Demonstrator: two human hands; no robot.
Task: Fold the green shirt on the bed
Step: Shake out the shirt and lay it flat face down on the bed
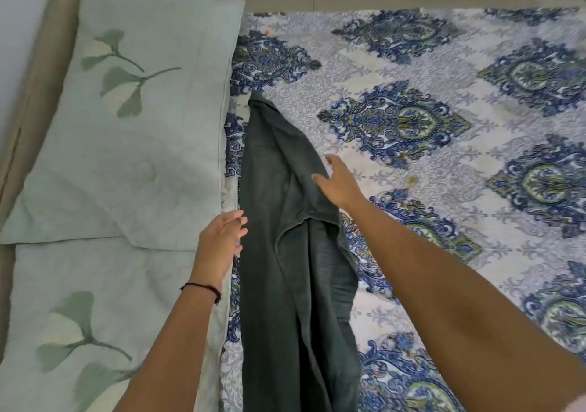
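Observation:
The dark green shirt (285, 253) lies on the bed as a long narrow strip, running from the near edge up toward the pillows, with a fold laid over its right half. My left hand (220, 243) hovers at the shirt's left edge, fingers loosely spread and holding nothing. My right hand (339, 183) reaches over the shirt's upper right edge with its fingers apart, its fingertips at the cloth. I cannot tell if it touches.
The bed sheet (444, 164) is white with blue and green paisley medallions and stretches to the right. Two pale green pillows with leaf prints, one farther (133, 120) and one nearer (79, 316), lie along the left. A beige headboard (41, 63) borders them.

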